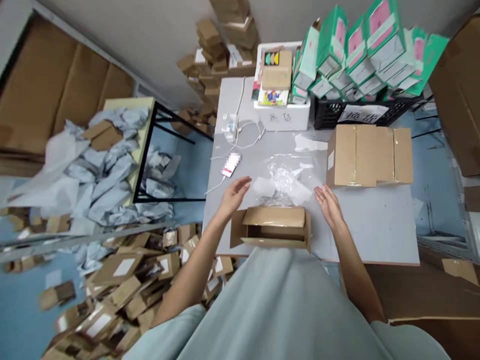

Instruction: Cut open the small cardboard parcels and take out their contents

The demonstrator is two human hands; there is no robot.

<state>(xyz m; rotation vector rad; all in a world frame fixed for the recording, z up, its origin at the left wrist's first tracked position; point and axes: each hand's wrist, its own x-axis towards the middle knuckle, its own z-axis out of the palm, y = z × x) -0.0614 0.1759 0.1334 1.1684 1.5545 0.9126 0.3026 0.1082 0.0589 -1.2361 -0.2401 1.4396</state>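
Observation:
An open cardboard box (275,216) stands at the table's front edge, close to my body, with its flaps folded outward. Behind it lies a heap of crumpled clear plastic wrap (283,177) with white paper scraps (264,187) around it. My left hand (235,194) hovers to the left of the wrap, fingers stretched out and holding nothing. On the other side my right hand (329,205) is also open, palm turned inward, near the front left corner of the closed cardboard boxes (365,156). Neither hand appears to touch anything.
A white phone-like device (231,165) on a cable and a power strip (230,127) lie at the table's left. Behind stand a white bin (283,119) of books and a black crate (326,114) of green boxes. Parcels (123,280) cover the floor at left.

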